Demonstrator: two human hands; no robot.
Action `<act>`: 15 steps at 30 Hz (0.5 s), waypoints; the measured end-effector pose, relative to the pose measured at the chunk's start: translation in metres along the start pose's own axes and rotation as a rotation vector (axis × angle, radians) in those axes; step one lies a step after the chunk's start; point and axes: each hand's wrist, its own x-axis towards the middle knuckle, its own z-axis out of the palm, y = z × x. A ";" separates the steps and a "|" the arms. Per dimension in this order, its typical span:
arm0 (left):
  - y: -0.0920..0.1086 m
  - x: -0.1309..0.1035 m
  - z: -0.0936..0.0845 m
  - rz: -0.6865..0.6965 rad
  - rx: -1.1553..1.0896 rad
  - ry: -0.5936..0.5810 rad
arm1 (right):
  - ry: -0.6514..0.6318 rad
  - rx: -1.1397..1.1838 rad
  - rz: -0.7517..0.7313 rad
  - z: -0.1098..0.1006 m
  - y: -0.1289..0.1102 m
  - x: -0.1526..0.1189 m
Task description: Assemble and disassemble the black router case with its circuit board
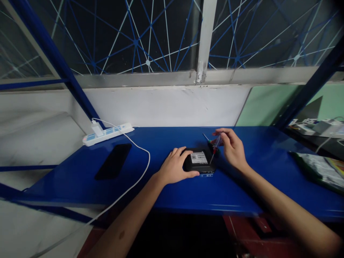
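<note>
A small black electronic box (190,167) with a white printed label (199,157) lies flat on the blue table (150,195). My left hand (176,165) grips its left side, fingers on the far edge and thumb along the near edge. In my right hand (231,146) is a screwdriver (217,143) with a clear and red handle, closed in the fingers. Its shaft slants down to the box's right part; whether the tip sits in a screw is too small to tell. Behind it lies a second screwdriver (205,137), its handle partly hidden by my right hand.
A black phone (113,161) lies to the left. Behind it, a white power strip (109,134) holds a charger (97,128), whose white cable (145,172) runs across the table and over the front edge. A plastic packet (319,170) lies far right. Blue posts (77,91) frame the table.
</note>
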 end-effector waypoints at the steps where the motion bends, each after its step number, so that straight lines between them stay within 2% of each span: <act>1: 0.000 0.000 0.000 0.000 -0.001 0.001 | 0.006 -0.007 -0.006 0.000 0.000 0.000; 11: -0.001 0.000 0.002 0.008 -0.007 0.007 | 0.066 -0.150 -0.114 -0.003 0.005 0.003; 15: 0.000 0.000 0.001 0.008 -0.014 0.006 | 0.089 -0.133 -0.126 -0.003 0.003 0.004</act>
